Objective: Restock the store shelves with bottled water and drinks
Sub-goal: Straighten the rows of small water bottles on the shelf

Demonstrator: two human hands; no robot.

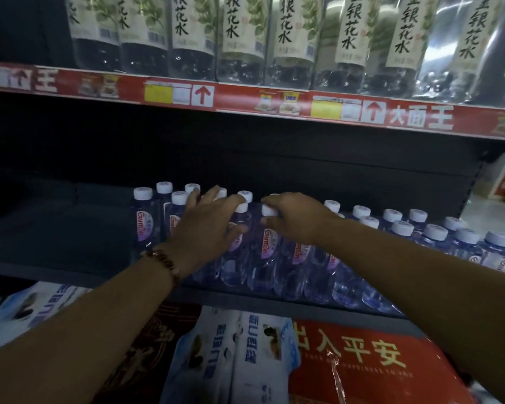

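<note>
Both arms are reaching into the middle shelf (56,246) at frame centre. The left hand (207,228) is lying with fingers spread and fairly straight over the white caps of the small water bottles (263,252) — palm down, thumb against a bottle's shoulder, not wrapping anything. A beaded bracelet (165,259) is sitting on that wrist. The right hand (292,218) is just beside it, fingers curling, thumb and fingertips pinching one white cap (269,210) at centre.

The small clear bottles with purple-pink labels are standing upright in rows, running from centre to the right edge of the frame; the left part of the shelf is showing dark bare board.

Upper part of frame: large bottles (289,36) with cream labels and black Chinese characters are standing in a row on the upper shelf, above a red price strip (274,100) carrying yellow tags and white arrow stickers.

Bottom of frame, below the shelf edge — a red pack (376,363) with gold characters at lower right, white-blue plastic-wrapped packs (239,354) at lower centre and lower left.
</note>
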